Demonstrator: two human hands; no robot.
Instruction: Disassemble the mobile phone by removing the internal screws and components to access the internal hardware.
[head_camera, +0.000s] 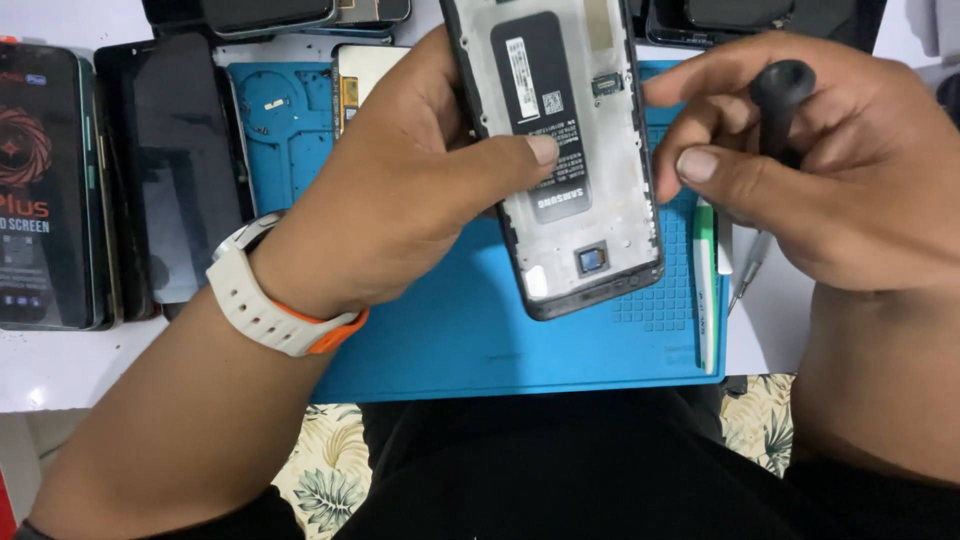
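My left hand (400, 190) grips an opened phone frame (560, 160) with its back cover off, thumb pressed on the black battery (545, 110). The frame is tilted above the blue work mat (470, 330). My right hand (810, 170) is closed around a black-handled screwdriver (780, 95), just right of the phone; its thin metal shaft (745, 275) points down to the table. A white watch with an orange-lined strap (270, 310) sits on my left wrist.
Black phone screens (170, 170) and a boxed screen pack (40, 180) lie at the left on the white table (60, 370). A white and green tool (705, 290) rests on the mat's right edge. More phones (270, 15) line the far edge.
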